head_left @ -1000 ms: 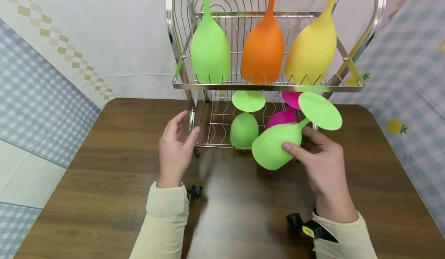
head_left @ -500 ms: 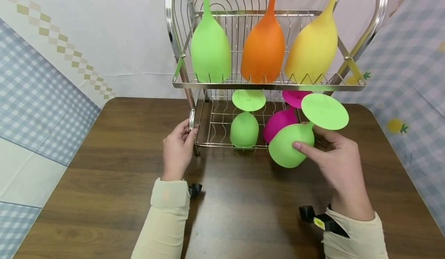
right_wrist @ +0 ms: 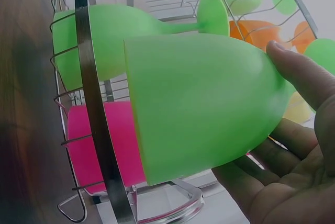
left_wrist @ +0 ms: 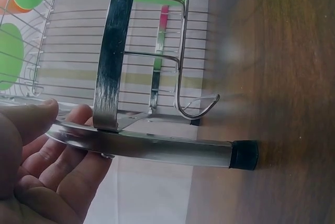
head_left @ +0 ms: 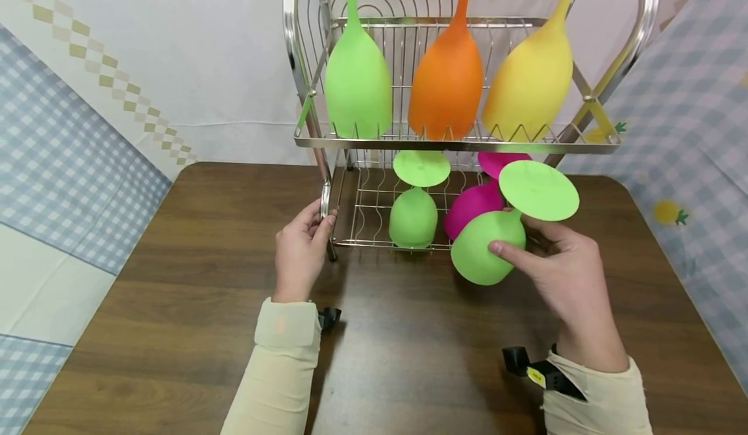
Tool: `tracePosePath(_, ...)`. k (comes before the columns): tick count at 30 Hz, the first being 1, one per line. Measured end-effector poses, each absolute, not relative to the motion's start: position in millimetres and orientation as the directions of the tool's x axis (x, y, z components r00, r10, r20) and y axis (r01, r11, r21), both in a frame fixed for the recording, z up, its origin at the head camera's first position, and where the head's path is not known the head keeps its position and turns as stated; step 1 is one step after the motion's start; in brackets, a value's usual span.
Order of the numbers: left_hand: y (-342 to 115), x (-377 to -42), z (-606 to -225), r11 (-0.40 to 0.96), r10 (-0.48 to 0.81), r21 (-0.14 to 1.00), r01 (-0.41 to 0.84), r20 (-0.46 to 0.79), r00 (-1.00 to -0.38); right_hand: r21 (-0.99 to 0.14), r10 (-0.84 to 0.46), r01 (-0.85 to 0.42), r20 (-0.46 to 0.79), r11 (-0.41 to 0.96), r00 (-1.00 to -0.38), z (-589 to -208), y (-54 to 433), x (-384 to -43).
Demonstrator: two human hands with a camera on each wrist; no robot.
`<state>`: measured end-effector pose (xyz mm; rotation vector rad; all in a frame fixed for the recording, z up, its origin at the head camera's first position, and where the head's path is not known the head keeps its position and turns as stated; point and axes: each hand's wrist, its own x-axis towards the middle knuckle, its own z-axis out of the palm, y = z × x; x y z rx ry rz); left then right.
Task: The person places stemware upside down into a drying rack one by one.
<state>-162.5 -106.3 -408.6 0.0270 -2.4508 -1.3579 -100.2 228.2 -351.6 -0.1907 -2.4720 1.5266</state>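
My right hand [head_left: 561, 266] grips a green plastic goblet [head_left: 487, 250] by its bowl, mouth down and tilted, in front of the lower tier of a metal dish rack [head_left: 456, 146]. The thumb lies on the near side of the bowl. In the right wrist view the held goblet [right_wrist: 204, 103] overlaps a magenta goblet [right_wrist: 99, 145]. On the lower tier a second green goblet [head_left: 412, 221] stands upside down beside the magenta goblet [head_left: 472, 208]. My left hand [head_left: 300, 250] holds the rack's left leg [left_wrist: 146, 146], thumb on one side and fingers on the other.
Upside down on the upper tier stand a green goblet [head_left: 358, 91], an orange goblet [head_left: 446, 87] and a yellow goblet [head_left: 528, 84]. The rack stands at the back of a brown wooden table [head_left: 397, 357], with hanging cloth [head_left: 234, 65] behind it.
My left hand has moved onto the rack's left leg and taken hold of it. My right hand has shifted right with the green goblet, uncovering more of the magenta one.
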Motion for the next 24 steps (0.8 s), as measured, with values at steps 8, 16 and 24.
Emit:
tracePosePath(8,-106,-163,-409,0.546,-0.178,0.825,0.146,0.284,-0.942,-0.891,0.201,-0.043,0.148,0.452,-0.968,-352,222,-99)
tracePosePath(16,-106,-163,-410,0.538,-0.174,0.828,0.155,0.289,-0.941,-0.903,0.141,-0.101,0.174,0.418,-0.975,-353,208,-96)
tracePosePath(24,-106,-163,-409,0.534,-0.179,0.831,0.157,0.293,-0.939,-0.898,0.104,-0.116,0.175,0.424,-0.979,-355,197,-95)
